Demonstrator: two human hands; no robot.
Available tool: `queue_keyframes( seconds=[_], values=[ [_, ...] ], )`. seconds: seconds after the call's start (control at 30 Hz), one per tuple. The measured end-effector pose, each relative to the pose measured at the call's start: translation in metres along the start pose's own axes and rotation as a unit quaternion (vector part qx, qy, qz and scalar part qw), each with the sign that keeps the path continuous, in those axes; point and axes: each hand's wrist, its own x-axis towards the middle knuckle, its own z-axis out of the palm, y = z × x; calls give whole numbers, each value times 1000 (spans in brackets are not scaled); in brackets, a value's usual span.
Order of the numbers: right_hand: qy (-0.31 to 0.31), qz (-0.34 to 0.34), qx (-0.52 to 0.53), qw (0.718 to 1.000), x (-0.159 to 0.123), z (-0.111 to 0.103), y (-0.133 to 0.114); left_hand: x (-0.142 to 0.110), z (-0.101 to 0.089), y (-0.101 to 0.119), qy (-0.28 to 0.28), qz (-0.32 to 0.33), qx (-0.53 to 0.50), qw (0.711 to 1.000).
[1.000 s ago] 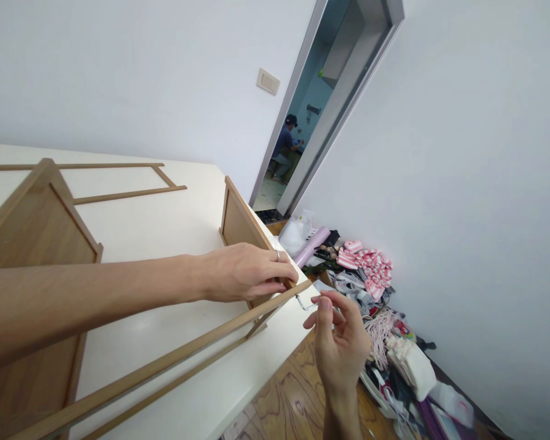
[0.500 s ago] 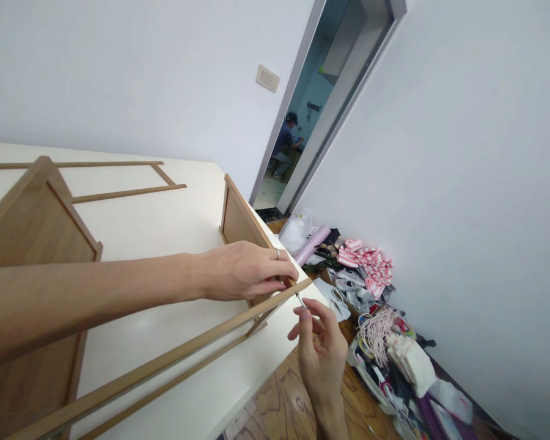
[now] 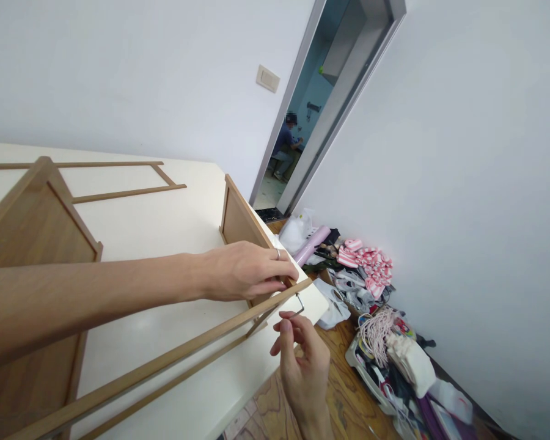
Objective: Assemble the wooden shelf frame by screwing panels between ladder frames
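My left hand (image 3: 252, 270) reaches across and closes round the top edge of a small wooden panel (image 3: 242, 214) near its corner with a long wooden rail (image 3: 187, 339). Between the thumb and fingers of my right hand (image 3: 305, 363) is the end of a thin, bent hex key (image 3: 301, 304). The key's other end meets the outer face of the rail near its tip; the fastener there is too small to make out. A larger wooden panel (image 3: 32, 244) stands at the left, partly behind my left forearm.
All this stands on a white tabletop (image 3: 165, 229). A slim wooden frame (image 3: 128, 194) lies flat at the back. Right of the table, bags, cloth and a filled bin (image 3: 371, 379) crowd the floor by the wall. Through a doorway a person (image 3: 286, 143) sits in another room.
My right hand has moved left and down, swinging the long arm of the hex key so its bend now shows. My left hand and the wooden parts stay where they were.
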Motion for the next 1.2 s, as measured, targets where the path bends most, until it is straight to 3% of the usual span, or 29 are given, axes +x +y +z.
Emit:
queue_keyframes(
  seconds=[0.47, 0.7, 0.87, 1.2],
  values=[
    [-36, -108, -37, 993, 3, 0, -8, 0, 2, -3, 1, 11, 0, 1000],
    [-37, -240, -141, 960, 16, -8, -11, 1, 1, -3, -9, 3, -16, 1000],
    [-37, -283, -159, 945, 25, -12, -15, 1, 1, -3, -8, 3, -24, 1000],
    [55, -351, -172, 919, 39, -18, -18, 0, -1, -3, 2, 19, -20, 1000]
  ],
)
